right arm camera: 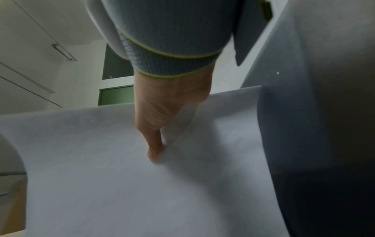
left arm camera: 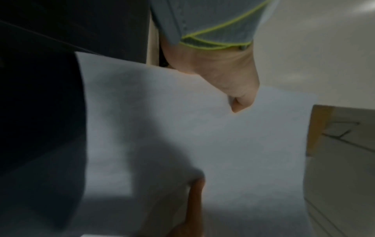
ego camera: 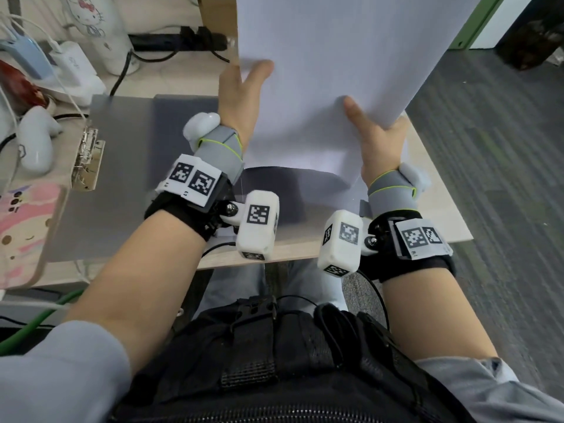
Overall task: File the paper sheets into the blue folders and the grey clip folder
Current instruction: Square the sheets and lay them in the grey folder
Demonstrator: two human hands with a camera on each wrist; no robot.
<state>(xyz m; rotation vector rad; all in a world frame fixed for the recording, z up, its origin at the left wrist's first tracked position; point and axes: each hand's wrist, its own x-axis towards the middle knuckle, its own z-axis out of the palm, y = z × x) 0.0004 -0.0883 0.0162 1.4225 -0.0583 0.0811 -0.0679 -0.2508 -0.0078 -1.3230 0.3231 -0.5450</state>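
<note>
I hold a stack of white paper sheets upright above the desk with both hands. My left hand pinches the sheets' left edge, thumb on the near face. My right hand grips the lower right edge, thumb lying across the near face. The fingers behind the paper are hidden. Under the sheets the grey clip folder lies open and flat, its metal clip at its left edge. The wrist views show the paper with my left hand and my right hand on it.
At the desk's back left stand a white bottle, a power strip and chargers. A white controller and a pink pad lie left of the folder. The desk's front edge is at my lap; grey carpet to the right.
</note>
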